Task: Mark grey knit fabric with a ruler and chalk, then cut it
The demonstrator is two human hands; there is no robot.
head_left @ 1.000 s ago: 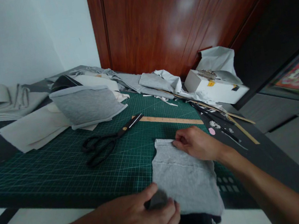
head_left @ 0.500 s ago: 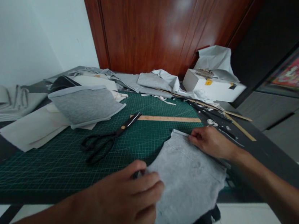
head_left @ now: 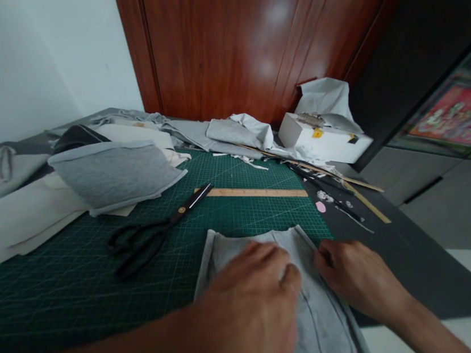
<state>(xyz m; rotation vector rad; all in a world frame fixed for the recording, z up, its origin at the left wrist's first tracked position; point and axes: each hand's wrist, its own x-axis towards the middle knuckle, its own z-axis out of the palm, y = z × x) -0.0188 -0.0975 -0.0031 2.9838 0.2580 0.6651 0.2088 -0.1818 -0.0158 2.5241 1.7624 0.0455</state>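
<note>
A grey piece of sewn fabric (head_left: 321, 317) lies at the near edge of the green cutting mat (head_left: 79, 299), with seams running along its length and folded borders at its sides. Across its middle is my left hand (head_left: 254, 294), blurred, its fingertips hidden beneath the knuckles. My right hand (head_left: 357, 273) is closed on the fabric's right edge, thumb and fingers pressed together. Black scissors (head_left: 162, 225) rest on the mat beyond the fabric, to the left. A wooden ruler (head_left: 258, 191) lies past the scissor tips.
Another grey fabric piece (head_left: 115, 177) lies on pale sheets (head_left: 21, 217) at the left. Grey cloth (head_left: 230, 134) is heaped along the back by the wooden panel. A white box (head_left: 325, 137) stands at the back right, near wooden strips (head_left: 367, 203) and scraps.
The grey fabric has been turned and laid flatter on the mat, its seamed side now up. My left hand has moved right, over it; my right hand has come lower. The view has shifted slightly.
</note>
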